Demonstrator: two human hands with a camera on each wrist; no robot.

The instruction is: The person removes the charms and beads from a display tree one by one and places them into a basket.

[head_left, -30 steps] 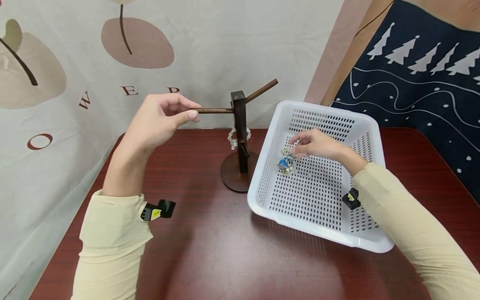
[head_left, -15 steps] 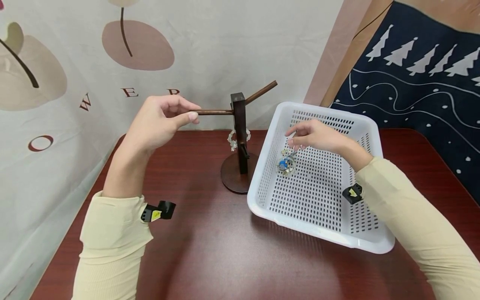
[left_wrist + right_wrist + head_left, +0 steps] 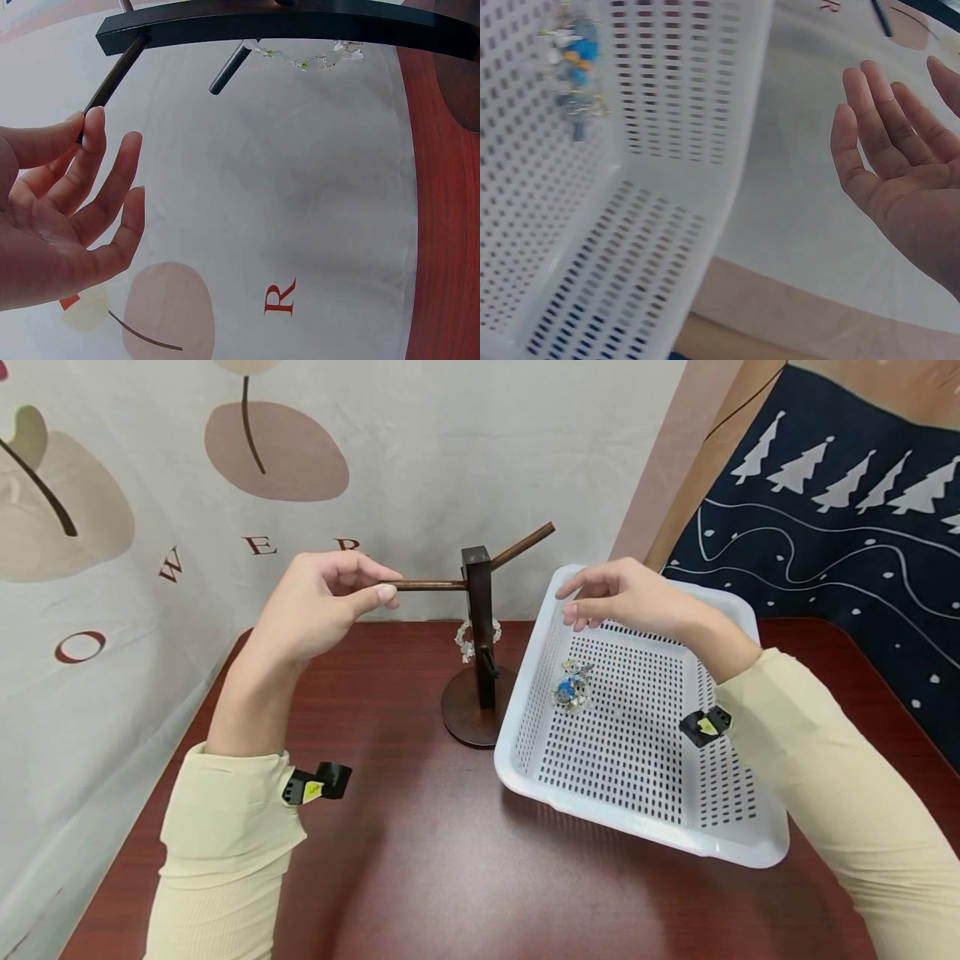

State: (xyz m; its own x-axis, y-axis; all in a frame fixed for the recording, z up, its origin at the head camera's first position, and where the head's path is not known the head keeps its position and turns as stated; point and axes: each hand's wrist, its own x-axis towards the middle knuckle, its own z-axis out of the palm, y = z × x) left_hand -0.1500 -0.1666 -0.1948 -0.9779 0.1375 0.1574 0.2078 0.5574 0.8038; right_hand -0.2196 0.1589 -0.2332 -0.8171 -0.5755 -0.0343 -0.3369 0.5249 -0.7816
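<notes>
A dark wooden jewelry stand (image 3: 480, 635) with several pegs stands upright on its round base. My left hand (image 3: 315, 602) pinches the tip of its upper left peg (image 3: 431, 585) between thumb and index finger; the other fingers (image 3: 112, 180) are spread in the left wrist view. A clear beaded bracelet (image 3: 467, 647) hangs on a lower peg. My right hand (image 3: 626, 597) is raised over the far left part of the white basket (image 3: 525, 727), fingers loosely bent, with nothing visible in it. A small pile of beaded bracelets (image 3: 572, 689), some blue, lies inside the basket at its left side.
The basket stands to the right of the stand on a dark red wooden table (image 3: 405, 843). Another upper peg (image 3: 525, 543) points back and to the right. Behind the table hang a pale printed cloth (image 3: 465, 460) and a navy cloth with white trees (image 3: 840, 535).
My right hand has risen from beside the bracelet pile, moving up and toward the back of the basket. The pile stays where it lay. My left hand keeps its pinch on the peg.
</notes>
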